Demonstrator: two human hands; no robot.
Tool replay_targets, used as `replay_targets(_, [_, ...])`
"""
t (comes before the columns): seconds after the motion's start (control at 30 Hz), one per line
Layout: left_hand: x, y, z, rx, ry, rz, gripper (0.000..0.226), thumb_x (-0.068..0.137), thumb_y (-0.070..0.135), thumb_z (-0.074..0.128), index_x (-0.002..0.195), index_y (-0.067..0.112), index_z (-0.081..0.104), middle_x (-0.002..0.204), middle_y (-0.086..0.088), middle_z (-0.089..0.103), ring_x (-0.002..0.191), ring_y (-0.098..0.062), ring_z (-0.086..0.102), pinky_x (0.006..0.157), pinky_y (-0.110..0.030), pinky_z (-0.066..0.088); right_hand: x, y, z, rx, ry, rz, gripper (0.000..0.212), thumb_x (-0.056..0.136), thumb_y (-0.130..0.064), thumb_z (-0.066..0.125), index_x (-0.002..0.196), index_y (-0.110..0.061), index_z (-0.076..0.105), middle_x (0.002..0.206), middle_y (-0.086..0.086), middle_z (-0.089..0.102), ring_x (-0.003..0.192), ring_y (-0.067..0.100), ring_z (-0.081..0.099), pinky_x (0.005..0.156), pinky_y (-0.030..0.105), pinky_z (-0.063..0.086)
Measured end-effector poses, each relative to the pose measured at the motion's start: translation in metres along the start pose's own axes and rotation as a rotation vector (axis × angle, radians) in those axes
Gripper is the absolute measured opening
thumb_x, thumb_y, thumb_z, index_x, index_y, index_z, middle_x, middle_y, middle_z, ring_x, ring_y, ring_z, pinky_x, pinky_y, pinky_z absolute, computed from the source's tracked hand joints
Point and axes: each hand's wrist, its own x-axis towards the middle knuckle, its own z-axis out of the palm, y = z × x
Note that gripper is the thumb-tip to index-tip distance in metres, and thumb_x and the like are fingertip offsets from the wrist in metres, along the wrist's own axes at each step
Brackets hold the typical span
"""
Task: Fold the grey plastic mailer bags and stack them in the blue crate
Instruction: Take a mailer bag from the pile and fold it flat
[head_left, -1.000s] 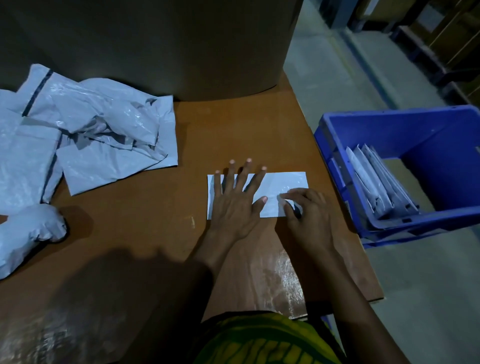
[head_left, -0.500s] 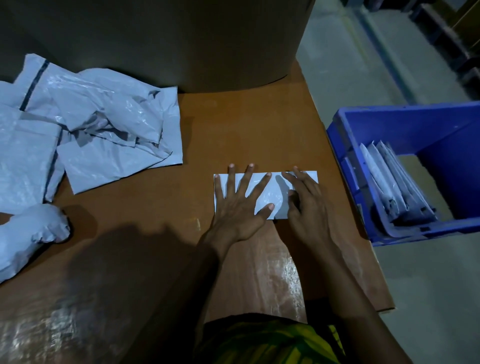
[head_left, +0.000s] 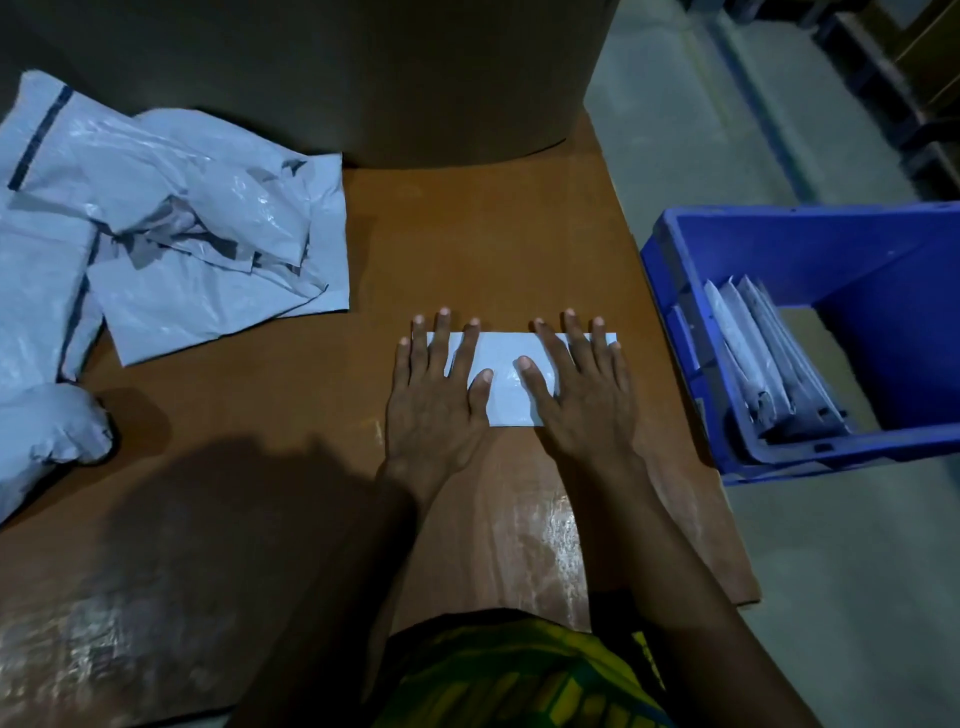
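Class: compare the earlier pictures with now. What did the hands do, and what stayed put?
The right hand uncurled from the near edge of the folded bag and flattened onto its right half. The left hand stayed pressed flat on it; loose bags and blue crate unchanged.

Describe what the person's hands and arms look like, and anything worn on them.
Both the left hand and right hand are bare: no gloves or rings visible. The forearms are uncovered, with no sleeves in view. A yellow-green patterned garment shows at the bottom edge.
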Motion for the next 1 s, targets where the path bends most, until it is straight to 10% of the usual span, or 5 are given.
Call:
replay_targets(0.4, [0.003,0.003,-0.004,0.031,0.005,-0.024,0.068,0.106,0.058,0.027,0.165,0.026,0.016,0.172,-0.012,0.009,0.159,-0.034,0.006,0.128,-0.052,0.004,0.003,-0.008,-0.004,-0.143,-0.058,0.011,0.070,0.103,-0.069,0.021,0.163,-0.034,0.024,0.172,0.004,0.013,0.159,0.029,0.008,0.125,0.059,0.006])
replay_targets(0.57, [-0.006,0.009,-0.015,-0.116,0.153,0.070,0.056,0.105,0.047,0.044,0.147,0.012,0.054,0.155,-0.017,0.047,0.147,-0.037,0.039,0.121,-0.055,0.026,-0.023,-0.017,-0.030,0.035,0.119,-0.048,0.033,0.102,-0.028,0.061,0.134,-0.021,0.065,0.138,0.008,0.059,0.127,0.029,0.054,0.099,0.045,0.048])
replay_targets(0.67, [-0.025,0.015,-0.018,-0.236,0.233,0.148,0.035,0.096,0.025,0.072,0.129,0.011,0.071,0.135,-0.013,0.064,0.132,-0.030,0.053,0.109,-0.047,0.044,-0.046,-0.018,-0.032,0.031,0.171,-0.075,0.021,0.099,-0.025,0.060,0.115,-0.022,0.074,0.119,0.002,0.067,0.109,0.025,0.059,0.083,0.036,0.041])
replay_targets(1.0, [-0.038,0.011,-0.027,-0.189,0.123,0.130,0.022,0.099,0.029,0.067,0.118,0.025,0.077,0.125,0.001,0.064,0.118,-0.022,0.053,0.092,-0.043,0.046,-0.055,-0.014,-0.030,0.069,0.098,-0.059,0.022,0.095,-0.026,0.070,0.115,-0.029,0.077,0.124,-0.006,0.068,0.116,0.021,0.059,0.087,0.036,0.042])
